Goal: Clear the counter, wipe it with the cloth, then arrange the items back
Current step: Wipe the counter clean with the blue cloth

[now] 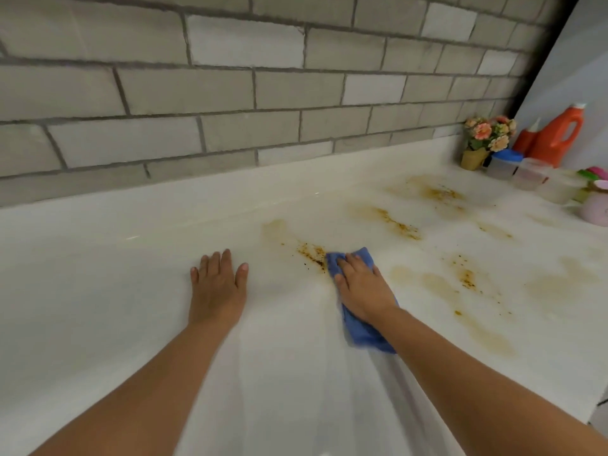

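A blue cloth (363,334) lies on the white counter (98,274), pressed down under my right hand (363,287), whose fingers stretch flat over it. The cloth's front edge touches a brown speckled stain (312,253). My left hand (217,284) rests flat on the bare counter to the left, fingers straight. More yellow-brown stains (398,225) spread across the counter's right half.
At the far right corner stand a small pot of flowers (487,139), two orange bottles (556,136), clear plastic containers (529,172) and a pink cup (597,209). A grey brick wall (230,93) runs along the back. The counter's front right edge (592,406) drops off.
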{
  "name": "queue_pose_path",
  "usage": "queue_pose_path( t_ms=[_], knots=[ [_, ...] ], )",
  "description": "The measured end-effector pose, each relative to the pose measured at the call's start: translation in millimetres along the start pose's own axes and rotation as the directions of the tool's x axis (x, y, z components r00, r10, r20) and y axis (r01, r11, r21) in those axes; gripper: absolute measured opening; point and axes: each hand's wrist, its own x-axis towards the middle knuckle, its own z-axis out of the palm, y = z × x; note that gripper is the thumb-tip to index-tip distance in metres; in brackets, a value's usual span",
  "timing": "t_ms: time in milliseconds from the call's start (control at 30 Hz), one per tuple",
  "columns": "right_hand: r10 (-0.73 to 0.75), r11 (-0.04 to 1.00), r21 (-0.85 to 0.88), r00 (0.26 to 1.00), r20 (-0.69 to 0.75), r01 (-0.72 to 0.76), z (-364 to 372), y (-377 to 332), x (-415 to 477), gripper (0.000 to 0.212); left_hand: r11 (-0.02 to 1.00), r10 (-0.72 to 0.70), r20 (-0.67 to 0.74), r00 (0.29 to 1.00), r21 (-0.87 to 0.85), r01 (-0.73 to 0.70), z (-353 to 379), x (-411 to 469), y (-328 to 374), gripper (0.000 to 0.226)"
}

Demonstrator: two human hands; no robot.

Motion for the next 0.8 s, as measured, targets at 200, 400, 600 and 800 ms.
queue_pose_path(
  t_ms=[200,400,600,800],
  knots=[
    [-0.254,0.964,0.085,0.967,0.021,0.251,-0.3,-15.7,-72.3,0.073,1.0,0.006,0.001,1.0,0.014,-0.006,0.1,1.4,-1.4,0.057],
    [0.015,0.997,0.07,1.0,-0.024,-0.013,-3.9,10.2,38.7,0.046,1.0,0.0,-0.024,1.0,0.013,0.001,2.6,2.0,-1.1,0.057],
    [-0.179,0.98,0.068,0.979,-0.099,0.186,1.6,-11.1,4.2,0.043,1.0,-0.006,-0.026,1.0,0.018,0.007,4.1,3.0,-1.5,0.057],
    [-0.338,0.928,0.146,0.939,-0.068,0.344,0.2,-6.7,-19.0,0.043,1.0,-0.027,-0.023,0.999,0.012,0.027,6.3,4.9,-2.2,0.058]
  ],
)
